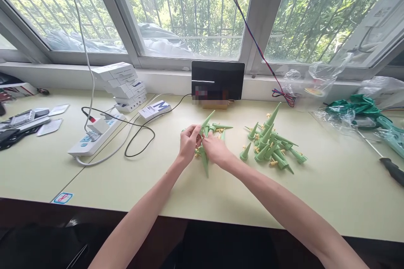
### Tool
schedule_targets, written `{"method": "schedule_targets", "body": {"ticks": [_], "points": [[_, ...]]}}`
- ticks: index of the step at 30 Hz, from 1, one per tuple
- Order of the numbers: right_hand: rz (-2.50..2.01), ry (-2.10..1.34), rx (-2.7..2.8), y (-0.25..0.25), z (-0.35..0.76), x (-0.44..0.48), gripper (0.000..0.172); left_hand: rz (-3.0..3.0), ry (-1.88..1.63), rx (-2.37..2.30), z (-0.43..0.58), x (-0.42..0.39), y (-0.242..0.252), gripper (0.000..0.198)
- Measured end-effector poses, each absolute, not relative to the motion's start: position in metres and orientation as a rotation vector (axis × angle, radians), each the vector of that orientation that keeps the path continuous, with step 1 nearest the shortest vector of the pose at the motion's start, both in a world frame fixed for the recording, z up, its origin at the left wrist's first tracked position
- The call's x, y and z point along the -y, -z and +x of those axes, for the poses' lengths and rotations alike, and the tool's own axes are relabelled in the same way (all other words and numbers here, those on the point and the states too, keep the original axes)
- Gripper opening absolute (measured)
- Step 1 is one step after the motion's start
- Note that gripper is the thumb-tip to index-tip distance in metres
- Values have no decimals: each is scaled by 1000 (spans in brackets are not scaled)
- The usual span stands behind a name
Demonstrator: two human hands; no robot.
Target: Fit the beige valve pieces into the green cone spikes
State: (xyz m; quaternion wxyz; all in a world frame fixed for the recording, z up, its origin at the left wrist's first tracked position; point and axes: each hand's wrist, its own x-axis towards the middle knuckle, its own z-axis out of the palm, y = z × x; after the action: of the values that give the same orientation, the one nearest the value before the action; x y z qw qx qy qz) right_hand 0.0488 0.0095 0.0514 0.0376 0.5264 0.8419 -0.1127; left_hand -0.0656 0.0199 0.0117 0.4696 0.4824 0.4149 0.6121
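My left hand (188,143) is closed around a green plant watering spike (208,120), whose pointed tip leans up and to the right. Close against it, my right hand (216,148) has its fingers pinched at the base of the same spike; what its fingertips grip is mostly hidden. Several more green spikes with small yellow valves lie under and around both hands, one of them a spike (204,163) pointing toward me. To the right is a loose pile of green spikes (268,143), some upright and some lying on their sides.
A tablet (217,80) stands at the window. On the left are a power strip (94,136) with cables, stacked white boxes (121,86) and a flat white box (154,110). A screwdriver (391,170) and green plastic packaging (356,109) lie at the right.
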Motion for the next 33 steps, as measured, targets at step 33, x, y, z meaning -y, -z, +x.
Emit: {"method": "schedule_targets", "body": {"ticks": [33], "points": [[1688,484,-3143,-17,113,54,20,1228,-1392,-924,-55,-9,-14,24]]}}
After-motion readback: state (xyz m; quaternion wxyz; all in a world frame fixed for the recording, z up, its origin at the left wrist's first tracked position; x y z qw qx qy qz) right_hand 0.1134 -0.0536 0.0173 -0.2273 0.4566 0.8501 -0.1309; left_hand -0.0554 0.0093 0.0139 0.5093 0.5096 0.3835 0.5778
